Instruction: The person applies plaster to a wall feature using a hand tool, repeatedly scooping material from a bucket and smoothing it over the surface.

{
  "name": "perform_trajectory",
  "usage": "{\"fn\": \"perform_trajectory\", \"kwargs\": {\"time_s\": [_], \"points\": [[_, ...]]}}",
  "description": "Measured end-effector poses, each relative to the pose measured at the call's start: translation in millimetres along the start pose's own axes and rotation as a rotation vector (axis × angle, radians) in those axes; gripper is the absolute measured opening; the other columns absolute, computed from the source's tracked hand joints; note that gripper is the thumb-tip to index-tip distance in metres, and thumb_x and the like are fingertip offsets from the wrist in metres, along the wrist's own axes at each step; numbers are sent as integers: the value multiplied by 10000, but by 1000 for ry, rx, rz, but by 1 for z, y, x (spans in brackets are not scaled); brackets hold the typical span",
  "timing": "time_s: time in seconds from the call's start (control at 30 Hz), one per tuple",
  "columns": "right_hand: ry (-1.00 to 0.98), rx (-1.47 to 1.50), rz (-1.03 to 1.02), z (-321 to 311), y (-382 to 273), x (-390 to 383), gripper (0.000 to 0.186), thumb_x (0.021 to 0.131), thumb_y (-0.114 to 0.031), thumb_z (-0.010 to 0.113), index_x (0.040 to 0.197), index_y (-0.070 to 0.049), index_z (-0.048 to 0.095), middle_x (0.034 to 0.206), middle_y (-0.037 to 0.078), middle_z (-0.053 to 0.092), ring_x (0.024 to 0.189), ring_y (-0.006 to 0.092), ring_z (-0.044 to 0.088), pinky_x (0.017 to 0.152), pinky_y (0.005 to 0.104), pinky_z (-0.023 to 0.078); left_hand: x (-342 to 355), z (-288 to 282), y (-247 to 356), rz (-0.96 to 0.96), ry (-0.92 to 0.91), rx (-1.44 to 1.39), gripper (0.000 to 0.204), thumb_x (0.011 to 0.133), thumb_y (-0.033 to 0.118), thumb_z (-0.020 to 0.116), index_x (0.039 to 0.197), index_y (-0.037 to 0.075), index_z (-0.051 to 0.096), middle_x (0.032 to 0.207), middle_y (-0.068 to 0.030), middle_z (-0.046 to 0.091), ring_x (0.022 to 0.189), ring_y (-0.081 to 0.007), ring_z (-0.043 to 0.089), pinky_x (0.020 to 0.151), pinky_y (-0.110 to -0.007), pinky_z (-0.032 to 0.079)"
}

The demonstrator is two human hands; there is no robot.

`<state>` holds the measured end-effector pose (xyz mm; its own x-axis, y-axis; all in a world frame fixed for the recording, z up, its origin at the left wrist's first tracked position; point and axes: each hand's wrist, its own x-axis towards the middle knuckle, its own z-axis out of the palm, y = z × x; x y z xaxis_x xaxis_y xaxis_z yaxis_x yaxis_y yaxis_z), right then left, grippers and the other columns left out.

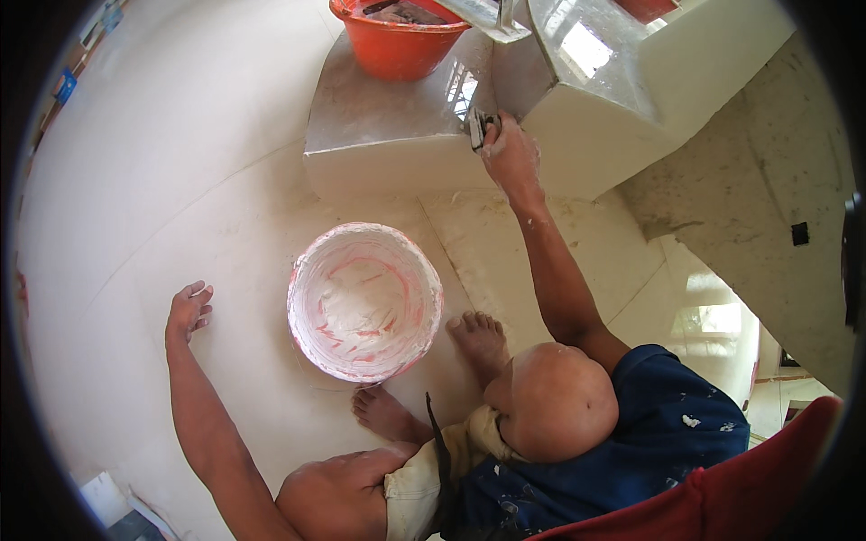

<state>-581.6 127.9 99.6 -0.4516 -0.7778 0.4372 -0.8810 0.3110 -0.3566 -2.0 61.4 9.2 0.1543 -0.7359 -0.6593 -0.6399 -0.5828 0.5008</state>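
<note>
My right hand [512,151] grips a small scraper [481,131] with a pale-smeared face at the front edge of a glossy grey step [379,122], beside its inner corner. My left hand [189,311] hangs over the pale floor at the left, fingers apart, loosely bent and holding nothing. Between my arms stands a round bucket [361,302], coated inside with white paste and pink streaks. An orange tub [401,50] with grey material and tools in it sits on the step. A flat metal tool [483,18] lies across the top by the tub.
More stair steps [595,54] rise at the upper right, with part of another red container [642,9]. A rough grey slanted surface [740,198] fills the right. My bare feet [478,338] and knees are near the bucket. Small objects [65,86] line the far left edge.
</note>
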Motion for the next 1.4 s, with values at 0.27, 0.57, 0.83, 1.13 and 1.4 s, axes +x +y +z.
{"fn": "perform_trajectory", "kwargs": {"time_s": [0.27,0.57,0.83,1.13,1.4], "points": [[-104,408,-110,59,-76,-17,299,922,-241,532,1106,-31,642,910,258,673,882,447,645,822,535,490,3,-6,-11,-37,-1,39,666,893,418,692,1435,113,457,1279,-66,607,1040,-222,592,771,-363,491],[-480,1065,-247,29,-178,-69,420,883,-290,631,1231,-54,620,977,200,703,814,313,695,776,413,541,-9,-27,-41,-86,37,27,637,887,392,700,1420,124,477,1227,-38,624,1016,-210,601,780,-369,495],[-707,902,-513,-7,-141,-59,396,884,-281,651,1222,-75,635,955,154,713,783,242,699,746,362,548,-31,-30,-66,-174,39,-4,628,874,375,719,1401,118,493,1210,-31,629,1006,-212,612,794,-379,506],[151,610,-553,-37,-166,174,286,780,-233,698,999,-51,678,963,169,699,907,377,662,765,455,517,-28,-28,-56,-158,1,12,637,890,386,711,1403,76,494,1221,-61,644,1005,-219,623,779,-351,509],[-320,-114,-600,15,-134,249,269,683,-254,676,774,-3,712,831,218,706,807,373,690,724,467,543,-30,-15,-29,-105,23,59,645,898,370,699,1422,75,467,1291,-92,613,1045,-228,609,810,-364,509]]}}
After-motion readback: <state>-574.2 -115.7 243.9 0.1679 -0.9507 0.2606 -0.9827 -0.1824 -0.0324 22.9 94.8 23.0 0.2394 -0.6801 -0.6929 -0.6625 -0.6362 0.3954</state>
